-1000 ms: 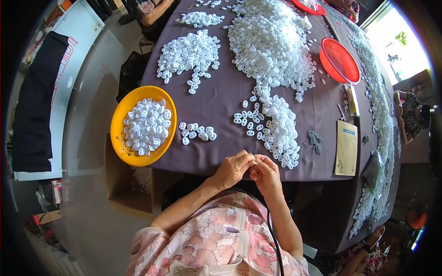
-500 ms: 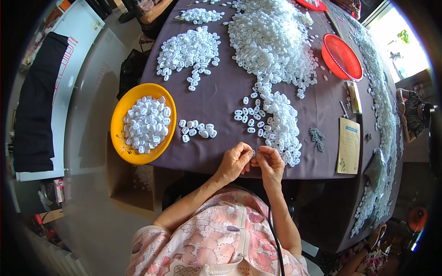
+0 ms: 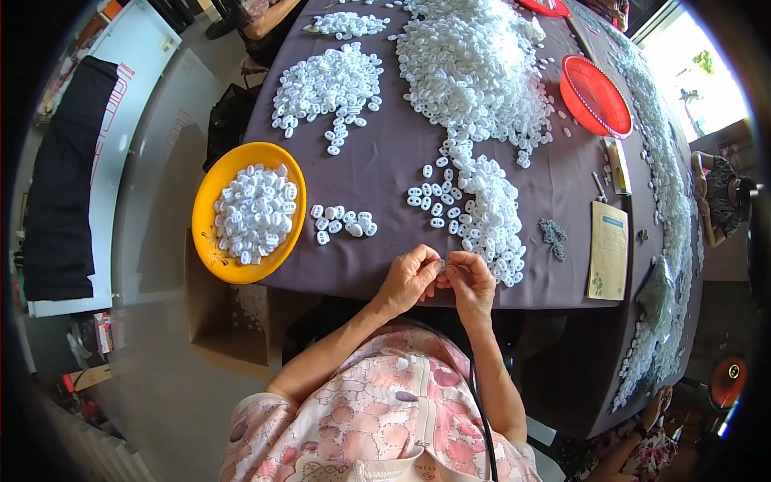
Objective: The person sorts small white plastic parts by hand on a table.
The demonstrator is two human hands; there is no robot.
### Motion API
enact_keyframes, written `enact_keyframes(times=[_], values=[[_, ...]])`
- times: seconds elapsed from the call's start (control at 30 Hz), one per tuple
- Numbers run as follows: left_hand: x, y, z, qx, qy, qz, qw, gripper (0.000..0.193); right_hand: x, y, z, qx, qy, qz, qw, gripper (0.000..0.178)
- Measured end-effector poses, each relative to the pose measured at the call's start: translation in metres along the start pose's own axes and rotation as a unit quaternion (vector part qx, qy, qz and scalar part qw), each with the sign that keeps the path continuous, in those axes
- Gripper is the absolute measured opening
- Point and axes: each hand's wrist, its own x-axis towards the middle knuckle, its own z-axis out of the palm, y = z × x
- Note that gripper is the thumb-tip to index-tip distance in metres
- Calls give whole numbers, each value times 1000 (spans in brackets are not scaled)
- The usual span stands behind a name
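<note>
At the table's near edge, my left hand [image 3: 409, 279] and my right hand [image 3: 472, 287] meet, fingertips pinched close together. Between them is something tiny and pale, too small to make out. Just beyond my right hand lies a heap of small white oval plastic pieces with two holes each [image 3: 490, 213]. Several loose ones [image 3: 436, 193] are spread along its left side. Left of my hands sits a small cluster of thicker white pieces [image 3: 345, 222]. Beside that cluster, a yellow bowl [image 3: 206, 245] holds many similar white pieces.
A large white heap [image 3: 466, 68] and a smaller one [image 3: 328, 84] cover the far table. To the right are a grey tangled clump [image 3: 552, 238], a tan booklet [image 3: 608, 255] and a red basket [image 3: 596, 96]. A cardboard box [image 3: 229, 341] stands below the bowl. Other people sit around the table.
My hands stay together in the same pinch, with only slight finger movement. The table and everything on it sit a little higher in the picture.
</note>
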Motion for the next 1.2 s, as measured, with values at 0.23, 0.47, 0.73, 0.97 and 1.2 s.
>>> enact_keyframes(times=[0.23, 0.47, 0.73, 0.97, 1.2], values=[[0, 1, -1, -4, -10, -15, 1000, 12, -1, 0, -1, -7, -12, -6, 1000, 15], [-1, 2, 0, -3, -9, -21, 1000, 12, -1, 2, -2, -13, -13, -17, 1000, 15], [0, 3, -3, -8, -31, -33, 999, 12, -2, 1, -1, -34, -16, -16, 999, 14], [-5, -2, -1, 59, -18, 56, 996, 12, 1, -4, -2, -68, -16, 13, 997, 13], [-4, -3, -2, -25, -1, -8, 1000, 12, -3, 4, 0, -29, -8, -19, 999, 14]])
